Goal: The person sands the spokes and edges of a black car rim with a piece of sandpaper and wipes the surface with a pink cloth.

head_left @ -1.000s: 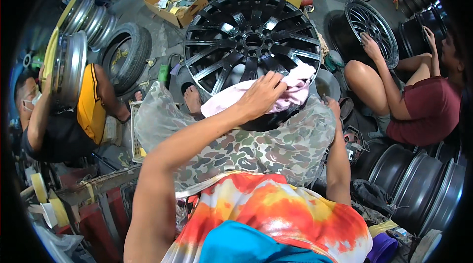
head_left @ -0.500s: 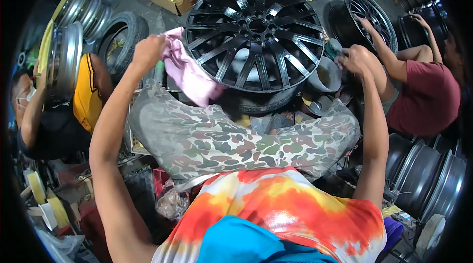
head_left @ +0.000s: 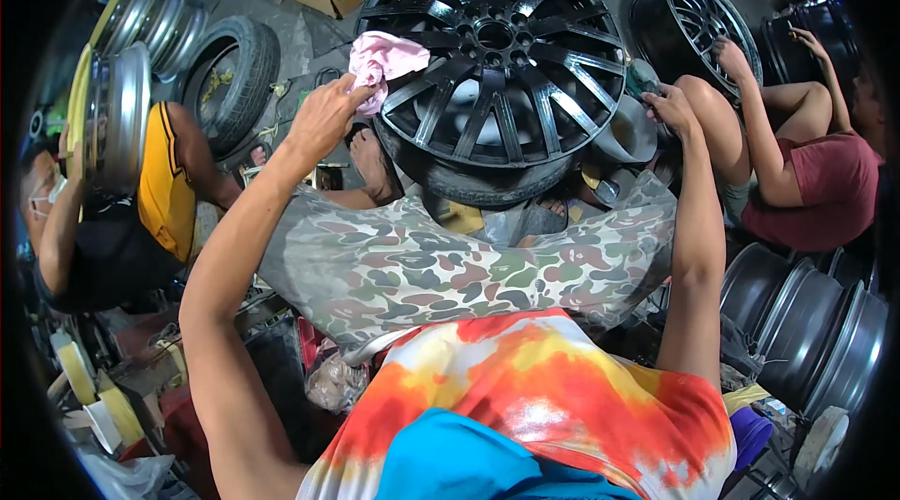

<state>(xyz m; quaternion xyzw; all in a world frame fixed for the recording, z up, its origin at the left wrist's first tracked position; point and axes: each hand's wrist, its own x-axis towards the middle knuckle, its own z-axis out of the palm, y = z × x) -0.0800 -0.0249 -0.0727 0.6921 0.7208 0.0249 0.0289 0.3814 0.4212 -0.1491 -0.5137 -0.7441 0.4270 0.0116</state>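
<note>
A glossy black multi-spoke wheel rim (head_left: 494,106) lies face up in front of my knees, resting on a tyre (head_left: 497,186). My left hand (head_left: 323,118) is closed on a crumpled pink cloth (head_left: 386,58), which lies against the rim's left edge and outer spokes. Off the rim's right side, my right hand (head_left: 673,109) is closed around a small tool with a rounded grey-green end (head_left: 643,76). Its exact kind is hard to make out. Beside that hand, a pale rounded container (head_left: 626,136) sits partly behind the rim.
On the left, a person in yellow shorts (head_left: 161,186) holds a silver rim (head_left: 122,116). At right, a person in a maroon shirt (head_left: 825,181) touches a black rim (head_left: 708,22). A cardboard box (head_left: 349,1), a loose tyre (head_left: 246,92) and dark rims (head_left: 797,327) surround me.
My left hand has brought the pink cloth right, from hanging beside the rim onto its left edge. My left leg has shifted, uncovering a bare foot. The right hand stays beside the rim.
</note>
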